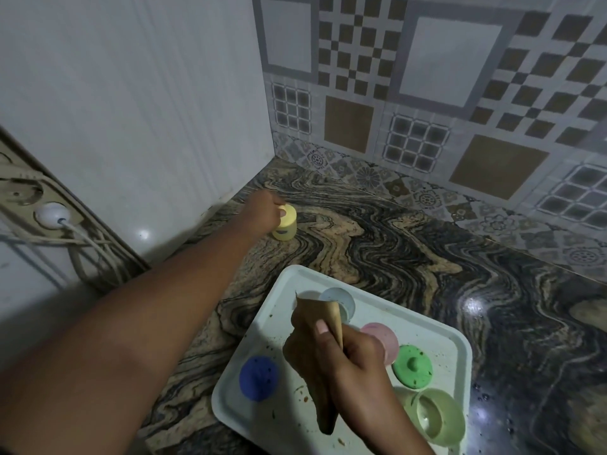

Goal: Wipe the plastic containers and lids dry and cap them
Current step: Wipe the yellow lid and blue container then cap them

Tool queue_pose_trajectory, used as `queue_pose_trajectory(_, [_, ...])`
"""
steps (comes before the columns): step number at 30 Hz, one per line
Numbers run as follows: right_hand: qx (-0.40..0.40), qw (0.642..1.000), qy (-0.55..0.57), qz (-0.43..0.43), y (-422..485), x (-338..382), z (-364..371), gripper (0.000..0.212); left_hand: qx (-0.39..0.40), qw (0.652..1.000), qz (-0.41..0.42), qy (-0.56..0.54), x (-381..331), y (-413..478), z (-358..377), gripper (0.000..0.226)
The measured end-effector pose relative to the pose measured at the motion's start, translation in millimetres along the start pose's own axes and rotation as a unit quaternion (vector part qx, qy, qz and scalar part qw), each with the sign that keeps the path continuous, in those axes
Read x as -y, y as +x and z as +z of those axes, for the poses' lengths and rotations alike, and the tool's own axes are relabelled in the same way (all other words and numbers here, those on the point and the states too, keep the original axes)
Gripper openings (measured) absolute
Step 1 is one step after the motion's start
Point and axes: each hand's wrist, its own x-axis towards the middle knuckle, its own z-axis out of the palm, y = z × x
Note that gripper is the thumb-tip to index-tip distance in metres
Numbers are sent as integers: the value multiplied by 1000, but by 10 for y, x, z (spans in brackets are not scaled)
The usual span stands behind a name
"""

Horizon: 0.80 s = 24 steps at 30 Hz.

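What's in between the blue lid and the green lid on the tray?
In the head view, the right hand, gripping a brown cloth, is between the blue lid and the green lid, above the white tray.

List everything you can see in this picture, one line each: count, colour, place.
counter: 1, dark swirled marble, below
tiles: many, grey and brown, back wall
strip: 1, beige sockets, far left
plug: 1, white, in strip
tray: 1, white, speckled, on counter, near
yellow pot: 1, yellow, upright on counter, far left
blue lid: 1, blue, tray's left
green lid: 1, green, tray's right
pink pot: 1, pink, tray's middle
pale pot: 1, pale blue, tray's far end
green pot: 1, light green, on its side, tray's near right
cloth: 1, brown, held over tray
left hand: grip on yellow pot
right hand: grip on cloth
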Motion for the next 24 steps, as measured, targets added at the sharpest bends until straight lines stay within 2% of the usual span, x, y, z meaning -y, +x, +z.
queue_pose_trajectory(2, [0,1000,-8,-2,4,-11,-4,44,-2,1000,-6,-1,-9,-2,19,36])
queue_pose_trajectory(6, [0,1000,0,3,1,-9,-14,36,-9,1000,8,5,1,-6,78,36])
queue_pose_trajectory(9, [4,1000,18,17,-11,-6,-23,45,10,1000,5,-4,17,-44,121,42])
queue_pose_trajectory(15, [-3,1000,9,11,-12,-39,-24,45,13,1000,22,-14,36,-117,194,51])
queue_pose_trajectory(19, [-2,1000,2,8,-4,-53,-26,43,16,1000,-2,-27,30,-120,235,57])
queue_pose_trajectory(24, [0,1000,6,6,-10,-48,-19,54,48,996,-40,-60,41,-138,314,58])
